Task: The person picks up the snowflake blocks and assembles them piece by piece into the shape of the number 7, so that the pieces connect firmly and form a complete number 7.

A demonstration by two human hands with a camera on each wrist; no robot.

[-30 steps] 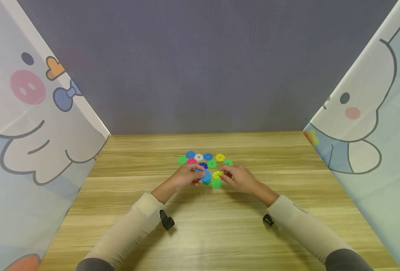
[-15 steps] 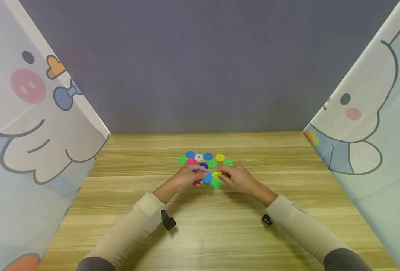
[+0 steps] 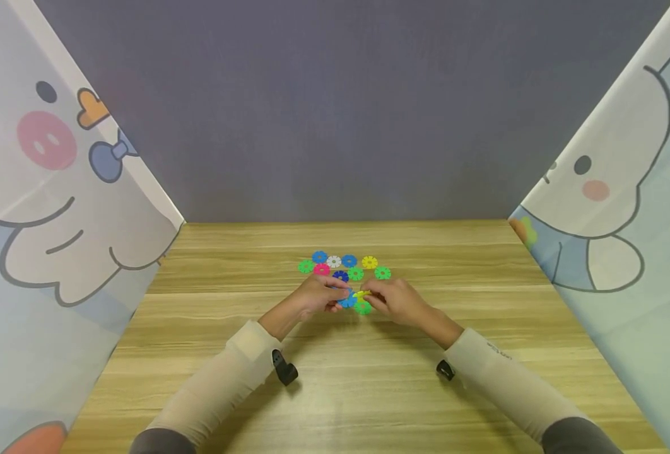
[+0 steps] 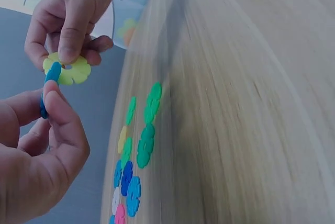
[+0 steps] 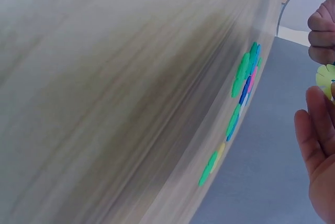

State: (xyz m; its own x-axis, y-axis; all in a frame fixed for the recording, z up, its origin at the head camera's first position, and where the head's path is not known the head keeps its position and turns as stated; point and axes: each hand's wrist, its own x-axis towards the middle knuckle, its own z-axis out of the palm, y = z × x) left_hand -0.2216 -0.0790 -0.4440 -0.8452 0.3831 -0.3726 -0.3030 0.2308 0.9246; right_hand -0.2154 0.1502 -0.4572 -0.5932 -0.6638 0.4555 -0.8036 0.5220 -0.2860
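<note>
Between thumb and fingers, my left hand [image 3: 314, 295] pinches a blue notched disc [image 3: 347, 298], a snowflake-shaped plastic piece. My right hand [image 3: 399, 300] pinches a yellow-green notched disc [image 4: 77, 71] of the same kind. In the left wrist view the two discs meet at their edges, at an angle to each other, held above the table. How deep their slots sit in one another I cannot tell. At the right edge of the right wrist view, the yellow-green disc [image 5: 325, 80] shows only in part.
On the wooden table [image 3: 335, 378] behind the hands lie several loose discs, among them a white one [image 3: 334, 261], a pink one [image 3: 321, 270] and a yellow one [image 3: 370, 262]. A green disc [image 3: 363, 306] lies below the held pieces. A grey panel [image 3: 335, 113] stands at the back.
My right hand has moved slightly left, bringing the yellow-green disc against the blue one. The yellow-green disc has tilted and looks narrower. The loose discs have stayed in place.
</note>
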